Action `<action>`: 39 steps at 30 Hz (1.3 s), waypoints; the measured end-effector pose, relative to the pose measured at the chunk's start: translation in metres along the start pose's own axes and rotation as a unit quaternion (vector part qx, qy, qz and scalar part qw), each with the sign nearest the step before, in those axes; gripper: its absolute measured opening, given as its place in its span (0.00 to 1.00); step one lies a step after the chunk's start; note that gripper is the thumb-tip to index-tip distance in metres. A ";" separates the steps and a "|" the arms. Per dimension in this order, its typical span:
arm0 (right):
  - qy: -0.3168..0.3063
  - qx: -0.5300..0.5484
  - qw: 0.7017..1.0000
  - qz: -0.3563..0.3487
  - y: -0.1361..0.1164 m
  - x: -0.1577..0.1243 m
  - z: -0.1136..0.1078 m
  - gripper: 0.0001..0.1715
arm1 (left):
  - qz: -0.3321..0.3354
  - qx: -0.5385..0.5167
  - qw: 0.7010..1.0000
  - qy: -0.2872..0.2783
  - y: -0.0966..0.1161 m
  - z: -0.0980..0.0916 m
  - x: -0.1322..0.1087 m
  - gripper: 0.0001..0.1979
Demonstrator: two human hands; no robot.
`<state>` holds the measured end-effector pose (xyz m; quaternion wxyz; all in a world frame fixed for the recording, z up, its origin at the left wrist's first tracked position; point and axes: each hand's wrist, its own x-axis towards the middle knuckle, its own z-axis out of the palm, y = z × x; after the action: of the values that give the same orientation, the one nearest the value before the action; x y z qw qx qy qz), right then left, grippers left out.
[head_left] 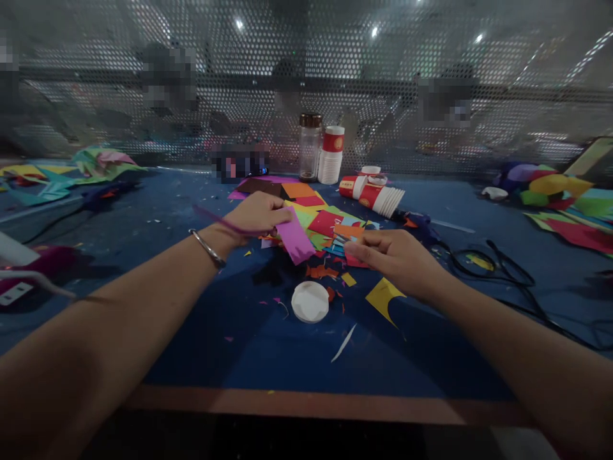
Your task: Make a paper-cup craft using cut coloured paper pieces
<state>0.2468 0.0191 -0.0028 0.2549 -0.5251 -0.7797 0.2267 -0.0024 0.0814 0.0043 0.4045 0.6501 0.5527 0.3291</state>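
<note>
My left hand [262, 214] pinches a pink-purple piece of paper [295, 237] that hangs down toward the right. A thin dark purple strip [220, 219], smeared by motion, crosses beside that wrist. My right hand [387, 255] is closed at the right edge of the paper heap, with thin grey blades like scissors [339, 239] showing past the thumb; any handles are hidden. Between and behind both hands lies a heap of coloured paper [325, 223]. Nearer me are a round white lid-like disc [310, 302], orange scraps [322, 271] and a yellow paper piece [384, 300].
A glass jar [309, 147] and stacked paper cups [331, 156] stand at the back, beside toppled cups [371, 195]. A glue gun [419, 225] with a black cable [507, 271] lies right. A power strip [33, 281] sits left, before a perforated screen [268, 96].
</note>
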 end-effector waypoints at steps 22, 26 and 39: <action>0.034 -0.092 0.995 -0.024 0.001 0.000 0.000 0.30 | 0.052 0.363 0.877 -0.311 0.019 -0.034 -0.026 0.11; 0.042 -0.091 0.995 -0.014 0.000 0.000 -0.001 0.31 | 0.032 0.376 0.864 -0.333 0.015 -0.029 -0.026 0.07; 0.065 -0.015 0.998 -0.009 -0.003 -0.002 -0.003 0.31 | 0.115 0.095 0.955 -0.258 0.023 -0.029 -0.020 0.08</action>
<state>0.2473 0.0169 0.0016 0.2990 -0.5358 -0.7694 0.1777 -0.0210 0.0647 0.0383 0.4287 0.8076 0.3800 0.1403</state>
